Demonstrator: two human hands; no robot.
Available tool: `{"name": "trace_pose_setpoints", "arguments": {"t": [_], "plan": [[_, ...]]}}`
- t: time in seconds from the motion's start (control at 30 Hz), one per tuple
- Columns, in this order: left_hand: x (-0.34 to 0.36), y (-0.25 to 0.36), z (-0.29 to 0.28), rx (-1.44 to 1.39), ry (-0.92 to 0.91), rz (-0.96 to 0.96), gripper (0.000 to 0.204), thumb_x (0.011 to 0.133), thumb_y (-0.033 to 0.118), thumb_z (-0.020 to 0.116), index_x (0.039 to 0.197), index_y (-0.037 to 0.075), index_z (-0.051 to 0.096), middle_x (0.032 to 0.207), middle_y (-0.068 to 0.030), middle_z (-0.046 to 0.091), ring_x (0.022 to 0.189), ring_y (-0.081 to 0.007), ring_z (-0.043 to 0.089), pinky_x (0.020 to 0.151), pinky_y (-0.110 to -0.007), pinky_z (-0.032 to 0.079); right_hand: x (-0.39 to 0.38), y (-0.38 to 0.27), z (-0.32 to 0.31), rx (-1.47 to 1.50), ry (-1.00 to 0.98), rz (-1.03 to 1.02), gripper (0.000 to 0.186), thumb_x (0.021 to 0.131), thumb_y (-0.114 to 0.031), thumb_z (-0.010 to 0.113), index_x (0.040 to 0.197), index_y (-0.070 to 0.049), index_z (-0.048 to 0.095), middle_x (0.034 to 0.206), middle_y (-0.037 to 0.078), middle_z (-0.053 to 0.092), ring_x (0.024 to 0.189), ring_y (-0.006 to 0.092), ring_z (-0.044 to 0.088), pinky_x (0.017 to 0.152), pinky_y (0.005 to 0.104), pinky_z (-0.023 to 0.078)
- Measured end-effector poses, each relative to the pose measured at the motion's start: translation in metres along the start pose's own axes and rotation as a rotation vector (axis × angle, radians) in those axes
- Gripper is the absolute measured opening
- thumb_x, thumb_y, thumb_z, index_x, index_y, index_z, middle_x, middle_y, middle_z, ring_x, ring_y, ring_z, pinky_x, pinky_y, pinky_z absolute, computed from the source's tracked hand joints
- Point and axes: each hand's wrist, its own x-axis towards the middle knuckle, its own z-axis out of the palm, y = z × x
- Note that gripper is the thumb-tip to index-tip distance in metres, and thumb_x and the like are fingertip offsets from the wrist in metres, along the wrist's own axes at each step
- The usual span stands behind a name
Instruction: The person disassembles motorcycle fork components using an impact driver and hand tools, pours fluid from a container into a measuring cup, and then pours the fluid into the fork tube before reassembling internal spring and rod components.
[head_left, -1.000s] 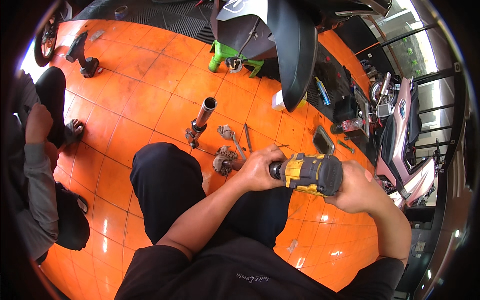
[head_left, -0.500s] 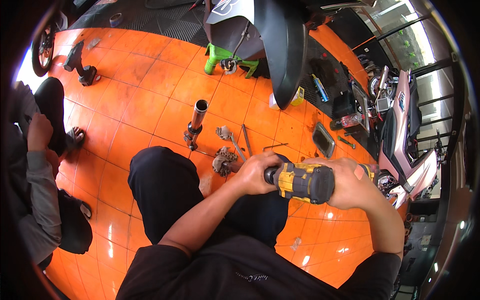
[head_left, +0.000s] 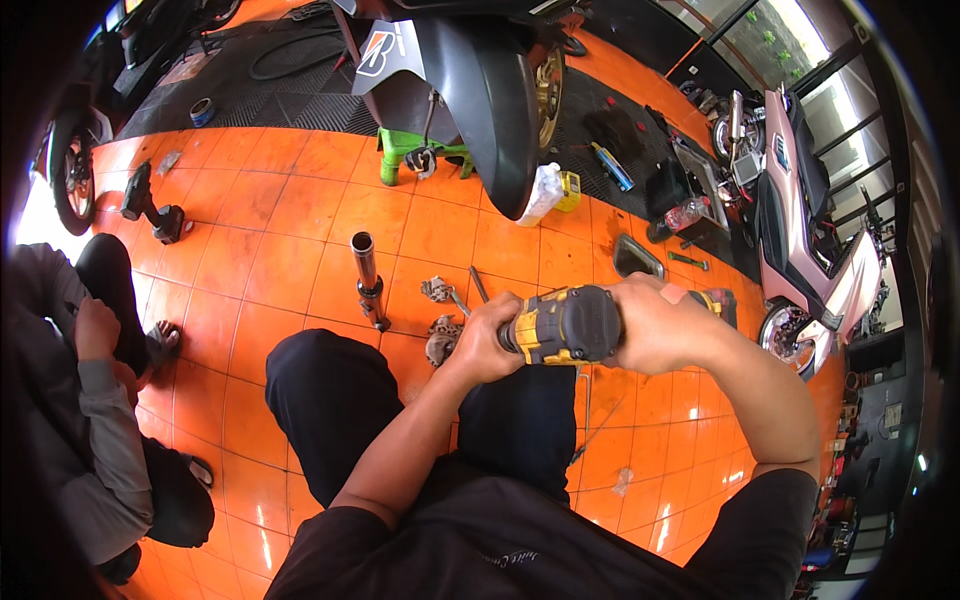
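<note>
My right hand [head_left: 655, 325] is closed round the handle of a yellow and black cordless drill [head_left: 570, 328], held over my right knee. My left hand [head_left: 488, 340] wraps round the drill's front end; anything else inside its fingers is hidden. Just beyond my left hand, a crumpled dirty rag [head_left: 442, 342] shows, and another rag [head_left: 437, 289] lies farther off. A thin dark rod [head_left: 478, 284] rests near them on the floor. Left of the rags stands a metal fork tube [head_left: 367, 280], its open end up.
At left, a co-worker's hand [head_left: 97, 328] rests near a bent knee. A second drill [head_left: 150, 203] stands on the orange tiles. A green stool [head_left: 392, 158] is under a motorcycle's grey bodywork [head_left: 490, 110]. A pink motorcycle [head_left: 800, 210] stands right, beyond a tray [head_left: 638, 256].
My view has tilted up and shifted, so the floor things sit lower in it. The drill and both hands appear farther left and slightly higher; both hands keep their hold.
</note>
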Motion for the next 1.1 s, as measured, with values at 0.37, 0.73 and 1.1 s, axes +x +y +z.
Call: {"name": "trace_pose_setpoints", "arguments": {"t": [0.37, 0.73, 1.1], "plan": [[0.004, 0.001, 0.003, 0.004, -0.077, 0.032, 0.038, 0.066, 0.012, 0.081, 0.098, 0.0, 0.065, 0.091, -0.0128, 0.061, 0.083, -0.0303, 0.063, 0.077, -0.036, 0.049, -0.006, 0.012, 0.004, 0.01, 0.031, 0.073, 0.042, 0.071, -0.027, 0.082, 0.107, -0.009, 0.07, 0.098, 0.015, 0.072, 0.096, 0.0343, 0.068, 0.085, 0.0413, 0.053], [0.006, 0.032, 0.016, -0.128, -0.082, 0.12, 0.019, 0.079, 0.004, 0.077, 0.096, -0.002, 0.069, 0.087, -0.0144, 0.073, 0.082, -0.0251, 0.072, 0.076, -0.035, 0.055, -0.031, 0.027, 0.012, 0.142, 0.118, 0.093, 0.04, 0.066, -0.026, 0.087, 0.095, -0.004, 0.073, 0.089, 0.017, 0.073, 0.083, 0.0329, 0.07, 0.076, 0.0385, 0.054], [0.011, 0.025, 0.015, 0.094, -0.142, 0.137, 0.016, 0.09, 0.014, 0.069, 0.098, -0.001, 0.069, 0.086, -0.0146, 0.068, 0.077, -0.0305, 0.069, 0.068, -0.039, 0.053, -0.057, 0.054, 0.02, 0.444, 0.32, 0.116, 0.054, 0.064, -0.02, 0.09, 0.11, -0.004, 0.068, 0.099, 0.015, 0.073, 0.093, 0.029, 0.07, 0.084, 0.0353, 0.053]]}}
